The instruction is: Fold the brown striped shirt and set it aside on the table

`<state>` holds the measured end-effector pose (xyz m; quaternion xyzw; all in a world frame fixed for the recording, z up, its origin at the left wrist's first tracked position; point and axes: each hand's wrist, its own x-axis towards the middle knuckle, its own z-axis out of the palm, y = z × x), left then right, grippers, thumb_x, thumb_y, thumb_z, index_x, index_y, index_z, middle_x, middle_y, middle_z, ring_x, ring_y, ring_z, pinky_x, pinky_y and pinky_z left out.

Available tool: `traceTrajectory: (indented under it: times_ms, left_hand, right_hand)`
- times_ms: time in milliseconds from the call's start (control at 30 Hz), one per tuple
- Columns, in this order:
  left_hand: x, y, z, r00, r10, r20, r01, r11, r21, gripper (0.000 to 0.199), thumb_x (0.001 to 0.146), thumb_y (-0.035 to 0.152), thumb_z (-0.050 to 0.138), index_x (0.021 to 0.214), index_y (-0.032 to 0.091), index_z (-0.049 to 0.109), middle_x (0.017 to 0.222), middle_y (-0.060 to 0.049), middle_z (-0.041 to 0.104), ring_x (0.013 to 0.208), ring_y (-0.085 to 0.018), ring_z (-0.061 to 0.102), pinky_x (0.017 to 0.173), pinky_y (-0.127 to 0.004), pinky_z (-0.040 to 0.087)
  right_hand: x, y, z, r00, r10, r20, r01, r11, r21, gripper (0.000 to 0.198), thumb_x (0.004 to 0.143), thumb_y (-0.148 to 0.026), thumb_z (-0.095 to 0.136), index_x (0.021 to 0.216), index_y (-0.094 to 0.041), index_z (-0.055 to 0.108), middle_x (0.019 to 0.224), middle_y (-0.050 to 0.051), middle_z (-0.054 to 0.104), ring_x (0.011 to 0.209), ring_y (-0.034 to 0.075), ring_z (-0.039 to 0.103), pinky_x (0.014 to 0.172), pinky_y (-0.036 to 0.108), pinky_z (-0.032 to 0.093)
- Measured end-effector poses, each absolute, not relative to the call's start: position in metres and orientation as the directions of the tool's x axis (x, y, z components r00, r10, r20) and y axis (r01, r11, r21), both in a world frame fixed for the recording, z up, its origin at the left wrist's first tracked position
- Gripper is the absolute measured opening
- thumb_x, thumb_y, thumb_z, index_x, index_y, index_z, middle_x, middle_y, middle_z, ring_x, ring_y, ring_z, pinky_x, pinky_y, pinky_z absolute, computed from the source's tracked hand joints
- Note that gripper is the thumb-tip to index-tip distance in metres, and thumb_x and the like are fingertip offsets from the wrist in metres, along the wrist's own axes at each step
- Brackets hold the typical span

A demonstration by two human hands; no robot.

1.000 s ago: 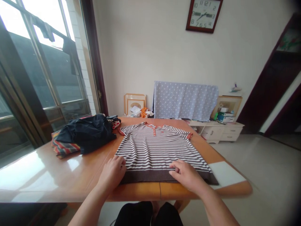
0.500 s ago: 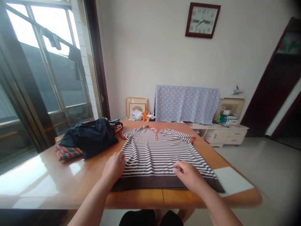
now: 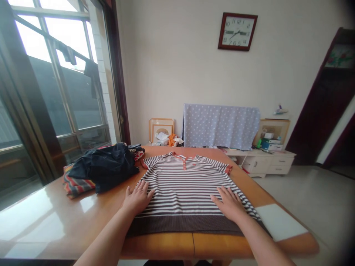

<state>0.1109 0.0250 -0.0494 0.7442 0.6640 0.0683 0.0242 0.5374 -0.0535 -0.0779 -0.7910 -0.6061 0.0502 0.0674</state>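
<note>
A brown-and-white striped short-sleeved shirt [image 3: 185, 188] lies spread out front side up, its collar away from me and its dark ribbed hem near the table's front edge. Orange-red trim marks its collar, button placket and sleeve cuffs. My left hand [image 3: 138, 197] rests flat, fingers spread, on the shirt's left side edge. On the right part of the shirt, my right hand [image 3: 229, 204] also lies flat with its fingers apart. Neither hand grips anything. Small wrinkles run across the shirt's lower middle.
The shirt lies on a wooden table [image 3: 91, 229]. A heap of dark and striped clothes [image 3: 105, 168] sits at the table's left. A pale flat sheet [image 3: 281, 221] lies by the right edge. Beyond are a white cabinet [image 3: 260, 162] and a dotted cloth [image 3: 222, 125].
Both hands have gone from curled fingers to flat, spread palms on the shirt. Wrinkles in the shirt look smoother. The camera view has tipped slightly upward.
</note>
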Motion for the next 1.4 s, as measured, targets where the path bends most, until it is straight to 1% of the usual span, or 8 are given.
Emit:
traceTrajectory:
  times_ms: [267, 467, 600, 767, 933, 1133, 1267, 1400]
  left_hand:
    - [0.101, 0.027, -0.049, 0.101, 0.993, 0.053, 0.988, -0.107, 0.112, 0.098, 0.083, 0.086, 0.024, 0.159, 0.024, 0.031, 0.167, -0.011, 0.017, 0.156, -0.034, 0.009, 0.118, -0.071, -0.001]
    - [0.091, 0.025, -0.041, 0.139, 0.99, 0.002, 0.984, -0.138, 0.113, 0.102, 0.081, 0.087, 0.027, 0.16, 0.022, 0.027, 0.168, -0.011, 0.013, 0.155, -0.036, 0.006, 0.116, -0.073, 0.001]
    - [0.099, 0.024, -0.035, 0.136, 0.991, 0.012, 0.987, -0.137, 0.082, 0.098, 0.084, 0.083, 0.031, 0.159, 0.021, 0.029, 0.167, -0.013, 0.014, 0.155, -0.037, 0.009, 0.116, -0.073, 0.001]
    - [0.123, 0.017, -0.034, 0.226, 0.963, 0.15, 0.97, -0.237, 0.059, 0.069, 0.096, 0.063, 0.029, 0.154, 0.026, 0.041, 0.165, -0.009, 0.027, 0.155, -0.03, 0.017, 0.119, -0.067, 0.0]
    - [0.137, 0.009, -0.046, 0.306, 0.946, 0.104, 0.943, -0.316, 0.1, 0.071, 0.096, 0.065, 0.03, 0.155, 0.026, 0.038, 0.166, -0.008, 0.025, 0.155, -0.03, 0.016, 0.119, -0.067, 0.005]
    - [0.135, 0.009, -0.056, 0.31, 0.946, 0.093, 0.936, -0.321, 0.143, 0.085, 0.089, 0.077, 0.03, 0.156, 0.025, 0.037, 0.167, -0.009, 0.023, 0.155, -0.032, 0.013, 0.118, -0.07, 0.004]
    - [0.135, 0.007, -0.052, 0.312, 0.946, 0.089, 0.933, -0.323, 0.161, 0.089, 0.087, 0.08, 0.034, 0.156, 0.025, 0.037, 0.167, -0.009, 0.024, 0.155, -0.033, 0.012, 0.118, -0.07, 0.005]
    - [0.137, 0.003, -0.047, 0.313, 0.946, 0.085, 0.931, -0.323, 0.171, 0.089, 0.085, 0.08, 0.037, 0.156, 0.025, 0.038, 0.166, -0.01, 0.025, 0.155, -0.034, 0.012, 0.118, -0.068, 0.005]
  right_hand:
    - [0.541, -0.054, -0.071, 0.326, 0.945, -0.031, 0.929, -0.327, -0.176, 0.09, 0.086, -0.084, 0.024, 0.158, -0.03, 0.032, 0.168, 0.004, 0.019, 0.154, 0.033, 0.01, 0.122, 0.058, 0.005]
    - [0.543, -0.067, -0.062, 0.348, 0.937, -0.004, 0.909, -0.339, -0.242, 0.087, 0.088, -0.08, 0.033, 0.156, -0.026, 0.036, 0.166, 0.009, 0.024, 0.154, 0.035, 0.014, 0.121, 0.06, 0.009]
    - [0.553, -0.072, -0.055, 0.316, 0.939, 0.135, 0.888, -0.243, -0.392, 0.067, 0.095, -0.062, 0.039, 0.145, -0.02, 0.053, 0.158, 0.011, 0.041, 0.148, 0.029, 0.033, 0.12, 0.044, 0.026]
    - [0.585, -0.08, -0.038, 0.529, 0.809, 0.256, 0.774, -0.335, -0.538, 0.048, 0.099, -0.042, 0.032, 0.129, -0.024, 0.065, 0.131, 0.007, 0.068, 0.121, 0.023, 0.062, 0.1, 0.031, 0.046]
    - [0.611, -0.097, -0.032, 0.644, 0.746, 0.169, 0.714, -0.508, -0.482, 0.045, 0.098, -0.04, 0.031, 0.117, -0.024, 0.069, 0.122, 0.008, 0.071, 0.109, 0.023, 0.067, 0.086, 0.031, 0.05]
    - [0.611, -0.112, -0.037, 0.687, 0.724, 0.061, 0.697, -0.632, -0.34, 0.043, 0.093, -0.056, 0.042, 0.095, -0.023, 0.07, 0.107, 0.014, 0.073, 0.097, 0.031, 0.069, 0.075, 0.039, 0.051]
    - [0.599, -0.113, -0.04, 0.666, 0.741, 0.092, 0.732, -0.624, -0.275, 0.037, 0.098, -0.046, 0.037, 0.105, -0.023, 0.065, 0.115, 0.014, 0.07, 0.103, 0.029, 0.068, 0.079, 0.039, 0.05]
    - [0.6, -0.116, -0.039, 0.693, 0.714, 0.098, 0.715, -0.665, -0.215, 0.04, 0.102, -0.043, 0.028, 0.118, -0.021, 0.058, 0.102, 0.015, 0.073, 0.094, 0.027, 0.07, 0.075, 0.037, 0.049]
